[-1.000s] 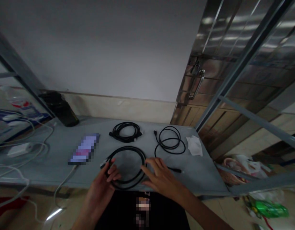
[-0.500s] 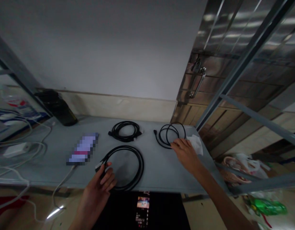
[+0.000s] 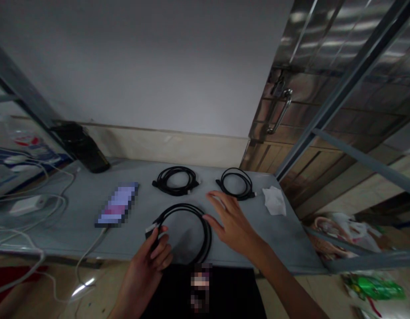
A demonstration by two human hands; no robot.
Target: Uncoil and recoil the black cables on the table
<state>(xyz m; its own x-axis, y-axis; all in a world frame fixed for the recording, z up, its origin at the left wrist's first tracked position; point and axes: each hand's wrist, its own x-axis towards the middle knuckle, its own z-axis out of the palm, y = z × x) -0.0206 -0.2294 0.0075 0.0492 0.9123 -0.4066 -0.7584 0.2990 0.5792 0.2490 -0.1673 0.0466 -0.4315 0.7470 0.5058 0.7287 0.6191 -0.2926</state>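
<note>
Left hand (image 3: 154,254): is gripping the near cable at its plug end (image 3: 150,230).
Right hand (image 3: 231,221): is spreading its fingers, holding nothing, beside the loop's right side; whether its thumb is touching, I cannot tell.
Near cable (image 3: 208,239): is forming a wide loop at the table's (image 3: 284,248) near edge.
Coils: far-left cable (image 3: 174,192) and far-right cable (image 3: 249,184) are lying in tighter rings, apparently done; the near one seems to be remaining.
Sides: phone (image 3: 117,206) is lying left, tissue (image 3: 274,200) right.
</note>
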